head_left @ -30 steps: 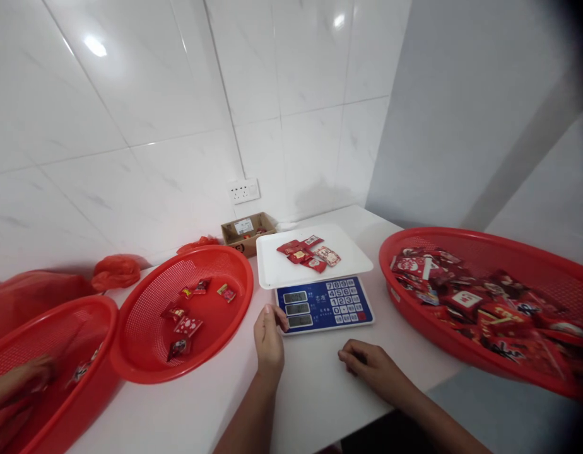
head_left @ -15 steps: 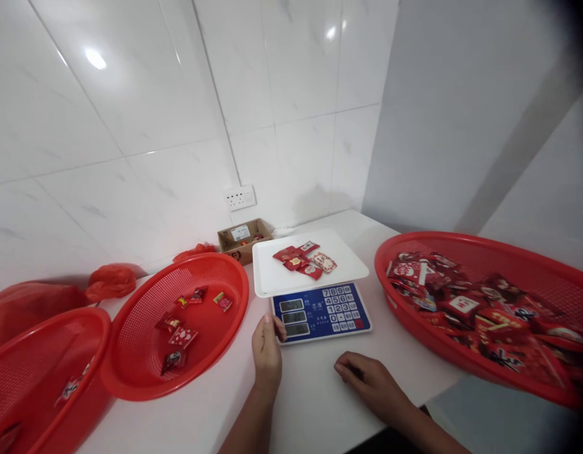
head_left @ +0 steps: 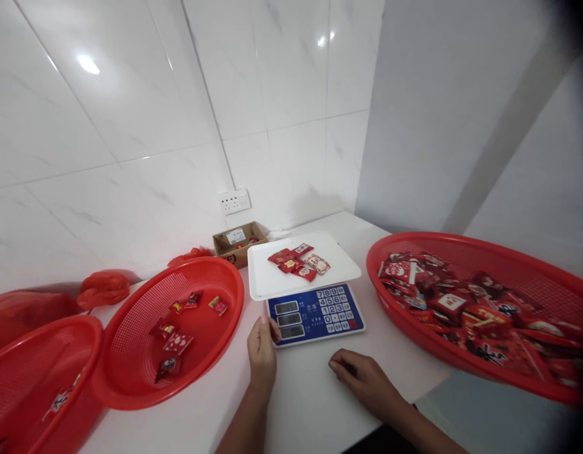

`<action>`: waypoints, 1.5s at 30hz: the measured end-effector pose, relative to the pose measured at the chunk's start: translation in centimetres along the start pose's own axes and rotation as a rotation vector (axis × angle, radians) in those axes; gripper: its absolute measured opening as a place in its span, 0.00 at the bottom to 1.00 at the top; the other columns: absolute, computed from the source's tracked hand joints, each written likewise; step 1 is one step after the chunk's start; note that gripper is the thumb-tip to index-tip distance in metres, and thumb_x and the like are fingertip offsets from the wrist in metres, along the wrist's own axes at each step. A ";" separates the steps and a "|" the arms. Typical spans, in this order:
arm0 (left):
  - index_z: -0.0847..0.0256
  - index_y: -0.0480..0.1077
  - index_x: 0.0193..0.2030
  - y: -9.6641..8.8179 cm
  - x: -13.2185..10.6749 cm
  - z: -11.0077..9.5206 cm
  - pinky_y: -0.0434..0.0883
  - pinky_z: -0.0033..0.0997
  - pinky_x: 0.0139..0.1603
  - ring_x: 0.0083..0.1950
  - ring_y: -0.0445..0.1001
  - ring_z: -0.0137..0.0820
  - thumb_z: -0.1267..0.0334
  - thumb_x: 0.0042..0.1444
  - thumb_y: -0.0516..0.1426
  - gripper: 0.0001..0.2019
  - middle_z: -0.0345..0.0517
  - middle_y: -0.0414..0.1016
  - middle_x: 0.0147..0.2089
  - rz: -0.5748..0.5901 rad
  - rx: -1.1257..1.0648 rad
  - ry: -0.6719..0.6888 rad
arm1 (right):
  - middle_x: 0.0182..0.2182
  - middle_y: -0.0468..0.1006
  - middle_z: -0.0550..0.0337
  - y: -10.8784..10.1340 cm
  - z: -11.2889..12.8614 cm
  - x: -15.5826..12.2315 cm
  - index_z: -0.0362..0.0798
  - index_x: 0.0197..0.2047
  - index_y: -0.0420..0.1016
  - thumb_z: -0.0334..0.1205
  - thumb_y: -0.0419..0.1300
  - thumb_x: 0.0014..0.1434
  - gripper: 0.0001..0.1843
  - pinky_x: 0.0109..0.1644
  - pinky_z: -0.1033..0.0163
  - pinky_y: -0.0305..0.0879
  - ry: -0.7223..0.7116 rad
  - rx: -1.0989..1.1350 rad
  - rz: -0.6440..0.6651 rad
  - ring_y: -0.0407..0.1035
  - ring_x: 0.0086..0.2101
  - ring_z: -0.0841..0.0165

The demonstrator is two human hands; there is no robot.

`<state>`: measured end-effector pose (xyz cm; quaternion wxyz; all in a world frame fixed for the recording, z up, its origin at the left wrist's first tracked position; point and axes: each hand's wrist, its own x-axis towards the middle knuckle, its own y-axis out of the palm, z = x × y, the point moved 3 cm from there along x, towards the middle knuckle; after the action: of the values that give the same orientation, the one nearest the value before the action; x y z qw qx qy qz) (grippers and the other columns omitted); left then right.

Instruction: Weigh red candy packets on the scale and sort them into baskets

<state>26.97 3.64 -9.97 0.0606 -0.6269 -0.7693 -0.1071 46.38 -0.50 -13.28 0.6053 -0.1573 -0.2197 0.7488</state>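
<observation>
A blue-faced electronic scale (head_left: 315, 311) with a white weighing tray (head_left: 267, 277) stands in front of me on the white counter (head_left: 310, 397). Several red sweet packets (head_left: 298, 261) lie on the tray. My left hand (head_left: 262, 350) rests on the counter with its fingers curled, its fingertips touching the scale's front left corner. My right hand (head_left: 362, 377) lies knuckles up on the counter just in front of the scale, fingers curled under, holding nothing that I can see.
A large red basket (head_left: 466, 366) heaped with red packets sits at the right. A red basket (head_left: 130, 391) with several packets sits left of the scale, another red basket (head_left: 17, 334) at far left. A small cardboard box (head_left: 235, 244), red plastic bags (head_left: 105, 287) and a wall socket (head_left: 235, 202) are behind.
The view has tilted up and drifted right, so everything sits lower and further left. Another person's hand in the far left basket has gone from view. My hands have stayed by the scale.
</observation>
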 end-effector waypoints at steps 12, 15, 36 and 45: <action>0.61 0.64 0.23 0.2 0.0 -0.2 0.59 0.26 0.27 0.24 0.61 0.26 0.46 0.58 0.45 0.22 0.38 0.61 0.21 0.020 0.029 0.014 | 0.24 0.72 0.62 0.3 -0.4 0.2 0.48 0.28 0.68 0.50 0.49 0.59 0.17 0.33 0.65 0.60 -0.005 -0.031 0.006 0.65 0.28 0.68; 0.61 0.64 0.23 0.2 0.0 -0.3 0.59 0.26 0.27 0.25 0.61 0.26 0.47 0.58 0.45 0.22 0.38 0.62 0.21 0.016 0.040 0.013 | 0.24 0.72 0.62 0.3 -0.4 0.1 0.48 0.28 0.68 0.50 0.49 0.59 0.17 0.33 0.65 0.60 -0.007 -0.037 0.007 0.66 0.28 0.68; 0.61 0.63 0.23 0.6 -0.4 -0.1 0.59 0.25 0.27 0.25 0.60 0.26 0.45 0.58 0.45 0.23 0.38 0.61 0.21 0.060 0.075 0.002 | 0.25 0.73 0.62 0.6 -0.9 0.1 0.49 0.28 0.68 0.50 0.48 0.59 0.17 0.33 0.66 0.60 -0.007 -0.082 0.011 0.67 0.28 0.68; 0.61 0.63 0.22 0.6 -0.1 0.2 0.59 0.25 0.27 0.24 0.60 0.26 0.45 0.57 0.46 0.23 0.38 0.61 0.20 0.033 0.084 -0.049 | 0.26 0.75 0.60 0.6 -0.9 0.5 0.48 0.28 0.69 0.50 0.47 0.59 0.17 0.34 0.66 0.62 0.001 -0.083 0.028 0.69 0.29 0.67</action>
<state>27.55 3.64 -10.10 0.0698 -0.6390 -0.7638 -0.0583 46.25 -0.02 -14.31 0.5876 -0.1860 -0.2480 0.7474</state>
